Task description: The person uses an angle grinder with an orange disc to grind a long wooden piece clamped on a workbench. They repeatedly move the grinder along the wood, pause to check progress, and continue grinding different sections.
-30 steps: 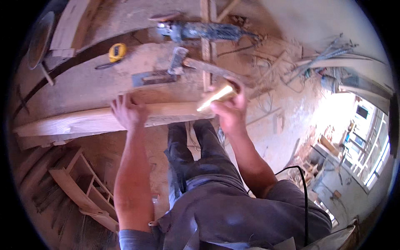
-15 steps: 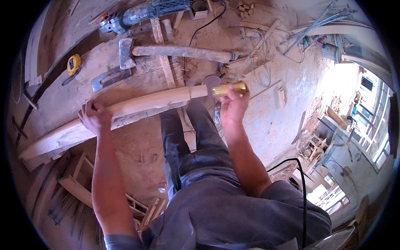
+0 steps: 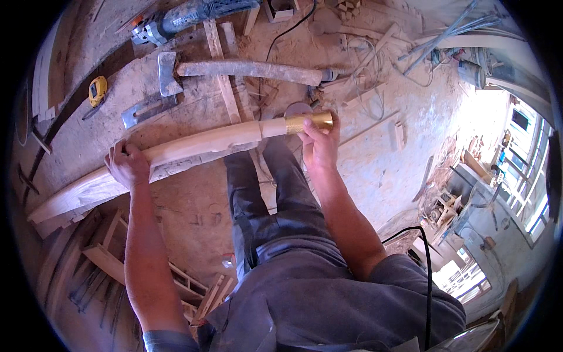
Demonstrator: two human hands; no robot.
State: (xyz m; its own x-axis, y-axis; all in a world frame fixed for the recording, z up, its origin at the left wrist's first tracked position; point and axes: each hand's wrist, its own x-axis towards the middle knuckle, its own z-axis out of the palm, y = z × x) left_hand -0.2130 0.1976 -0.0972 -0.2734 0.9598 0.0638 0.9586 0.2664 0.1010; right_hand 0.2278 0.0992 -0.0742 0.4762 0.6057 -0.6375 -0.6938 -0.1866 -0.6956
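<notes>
A long pale piece of shaped wood (image 3: 202, 141) lies slanting across the near edge of the workbench (image 3: 199, 108), its narrowed round end pointing right. My left hand (image 3: 128, 165) is closed over the wood left of its middle. In my right hand (image 3: 319, 144) is a gold-coloured, knurled metal sleeve (image 3: 297, 124), gripped between thumb and fingers. The sleeve's left end meets the narrowed tip of the wood and appears to sit around it; how deep the wood reaches inside is hidden.
Behind the wood lie an axe (image 3: 249, 70), a flat blue-grey metal tool (image 3: 146, 111), a yellow tape measure (image 3: 97, 91) and a blue-grey power tool (image 3: 182, 20). Wooden frames (image 3: 108, 261) stand at lower left. Cables (image 3: 375, 88) and offcuts litter the dusty floor.
My right hand has moved left, bringing the metal sleeve from just beyond the wood's tip onto it. My left hand still grips the wood.
</notes>
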